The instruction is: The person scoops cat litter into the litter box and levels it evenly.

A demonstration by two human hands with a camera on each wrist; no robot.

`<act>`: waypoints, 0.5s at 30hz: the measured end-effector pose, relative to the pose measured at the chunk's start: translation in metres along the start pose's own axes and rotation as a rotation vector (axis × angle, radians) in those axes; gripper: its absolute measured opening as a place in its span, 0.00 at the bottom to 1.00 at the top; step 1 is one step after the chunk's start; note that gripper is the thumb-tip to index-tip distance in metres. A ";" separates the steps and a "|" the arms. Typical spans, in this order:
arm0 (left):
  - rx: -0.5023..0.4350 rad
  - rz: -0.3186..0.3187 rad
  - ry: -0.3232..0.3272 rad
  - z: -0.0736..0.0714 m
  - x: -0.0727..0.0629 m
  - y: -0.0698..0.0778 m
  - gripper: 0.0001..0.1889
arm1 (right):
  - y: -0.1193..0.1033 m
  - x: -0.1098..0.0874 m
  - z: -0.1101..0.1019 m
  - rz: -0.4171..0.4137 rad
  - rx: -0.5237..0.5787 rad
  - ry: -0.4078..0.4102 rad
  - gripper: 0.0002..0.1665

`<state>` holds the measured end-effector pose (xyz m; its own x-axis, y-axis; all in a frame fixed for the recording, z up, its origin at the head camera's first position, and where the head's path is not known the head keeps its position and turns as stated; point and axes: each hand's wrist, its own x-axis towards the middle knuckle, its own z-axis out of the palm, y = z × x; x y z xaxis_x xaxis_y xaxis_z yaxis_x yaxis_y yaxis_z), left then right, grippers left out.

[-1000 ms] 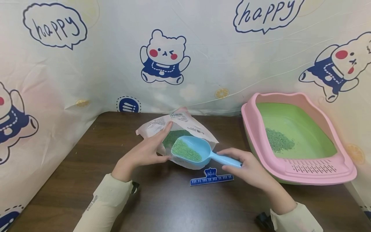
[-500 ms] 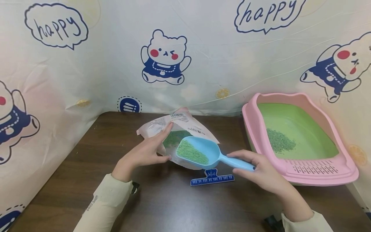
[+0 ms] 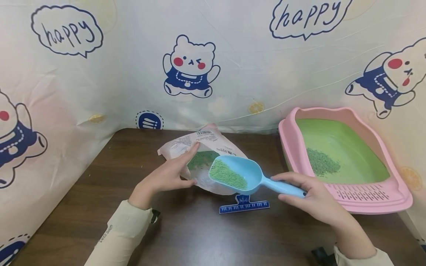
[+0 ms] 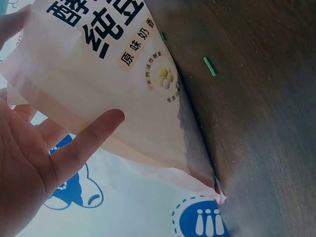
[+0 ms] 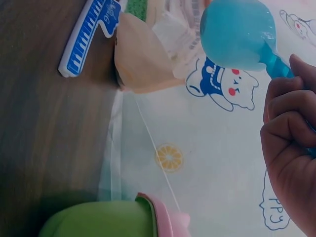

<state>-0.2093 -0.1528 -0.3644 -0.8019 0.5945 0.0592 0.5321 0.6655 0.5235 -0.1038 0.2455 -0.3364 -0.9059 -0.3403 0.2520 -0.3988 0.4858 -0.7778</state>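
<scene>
A blue scoop (image 3: 253, 173), part filled with green litter pellets (image 3: 227, 173), hangs over the front right of a pale litter bag (image 3: 206, 139). My right hand (image 3: 311, 194) grips its handle between thumb and fingers; the right wrist view shows the underside of the scoop (image 5: 237, 39). At the bag's left side, my left hand (image 3: 169, 173) has its thumb and forefinger spread beside the wide mouth, where more green pellets show. In the left wrist view, one straight finger lies against the printed face of the bag (image 4: 133, 94).
To the right stands a pink-rimmed litter box (image 3: 352, 199) with a green base and a small pile of pellets (image 3: 321, 162). A blue piano-key clip (image 3: 244, 207) lies in front of the bag. One loose pellet (image 4: 210, 66) is on the table. A printed sheet (image 3: 239, 74) hangs behind.
My right hand has drawn the loaded scoop to the right, away from the bag's mouth and towards the litter box. My left hand has stayed at the bag.
</scene>
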 end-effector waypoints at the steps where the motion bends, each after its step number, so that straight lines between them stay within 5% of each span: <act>1: -0.005 -0.002 -0.001 0.000 0.000 0.000 0.58 | 0.000 -0.001 -0.001 0.000 -0.009 0.006 0.21; 15: -0.022 -0.012 -0.007 0.002 -0.001 -0.001 0.57 | 0.003 -0.012 -0.019 0.041 -0.078 0.052 0.22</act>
<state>-0.2085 -0.1532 -0.3664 -0.8062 0.5897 0.0469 0.5161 0.6624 0.5430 -0.0967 0.2662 -0.3309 -0.9273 -0.2772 0.2517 -0.3688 0.5602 -0.7417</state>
